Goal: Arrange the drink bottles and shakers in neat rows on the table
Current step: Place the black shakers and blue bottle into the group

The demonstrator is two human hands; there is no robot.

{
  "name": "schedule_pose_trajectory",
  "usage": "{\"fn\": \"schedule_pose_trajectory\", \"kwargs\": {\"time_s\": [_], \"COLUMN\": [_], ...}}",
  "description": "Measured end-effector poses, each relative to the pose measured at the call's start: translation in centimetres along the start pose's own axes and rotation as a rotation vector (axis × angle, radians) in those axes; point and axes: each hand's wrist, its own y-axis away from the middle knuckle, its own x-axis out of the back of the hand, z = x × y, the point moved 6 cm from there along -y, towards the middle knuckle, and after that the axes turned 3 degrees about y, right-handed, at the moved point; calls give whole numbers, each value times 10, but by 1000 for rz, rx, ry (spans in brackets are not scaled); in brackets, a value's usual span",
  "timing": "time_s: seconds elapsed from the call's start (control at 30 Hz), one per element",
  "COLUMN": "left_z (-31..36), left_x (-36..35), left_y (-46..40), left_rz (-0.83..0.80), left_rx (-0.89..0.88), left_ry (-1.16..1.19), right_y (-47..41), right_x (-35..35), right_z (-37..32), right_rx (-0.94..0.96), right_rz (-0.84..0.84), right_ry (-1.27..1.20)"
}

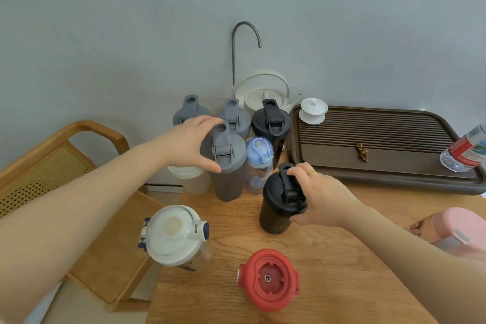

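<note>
Bottom centre of frame: red-lidded bottle (268,279) upright on the wooden table (328,265), no hand on it. Left of it, lower left-centre, a clear bottle with white lid (172,234) at the table's left edge, also untouched. Far right edge, a pink-lidded bottle (455,229), partly cut off by the frame.

Centre: right hand (319,196) closed around the lid of a black shaker (280,205), thumb on the near side, fingers over the flip cap; shaker upright on the table. Just left and farther up, left hand (190,143) half-closed on the lid rim of a grey-lidded shaker (224,163), thumb at the near edge, fingers curled over the far edge. Whether this shaker touches the table, cannot tell.

A frosted white-lidded cup (188,175) sits under the left hand, just left of the grey-lidded shaker. A blue-lidded bottle (259,163) stands between the two held shakers.

Back row, upper centre: two grey shakers (190,112) (234,114) and a second black shaker (272,122), side by side. Behind them a white kettle (263,89) under a gooseneck tap (246,34).

Right: dark tea tray (381,150) with white lidded cup (314,110) and a tilted plastic water bottle (465,152). Left: wooden chair (65,155).
</note>
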Motion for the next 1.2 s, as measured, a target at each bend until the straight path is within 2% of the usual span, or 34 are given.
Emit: {"fn": "schedule_pose_trajectory", "kwargs": {"time_s": [0.2,0.33,0.4,0.5,0.53,0.63,0.67,0.73,0.8,0.87,0.93,1.03,1.2], "left_z": [4,7,10,20,27,58,67,85,102,107,108,110,124], "left_x": [-9,-5,-7,-4,-2,-7,-13,-25,-32,-41,-48,-65,-88], "left_y": [-2,1,4,10,13,28,30,26,19,8,4,6,6], "left_rz": [60,101,115,155,200,299,295,181,22,-100,-138,-165,-213], "left_rx": [-48,-95,-134,-198,-274,-601,-677,-740,-682,-496,-302,-132,-16], "left_ry": [-8,-133,-192,-252,-269,-389,-422,-416,-385,-420,-455,-465,-436], "right_y": [0,-35,-66,-94,-99,-102,-101,-98,-91,-77,-55,-20,3], "right_x": [6,59,60,32,25,19,17,13,16,28,50,73,46], "right_z": [-38,-17,-16,-20,-19,-20,-20,-19,-15,-7,9,31,36], "right_rx": [48,-62,14,116,117,121,124,105,73,40,-26,-94,-83], "right_rz": [-24,214,143,-91,-117,-57,-44,-56,-68,-18,80,169,-3], "right_ry": [121,-219,-115,58,111,216,212,151,134,123,46,-6,82]}}
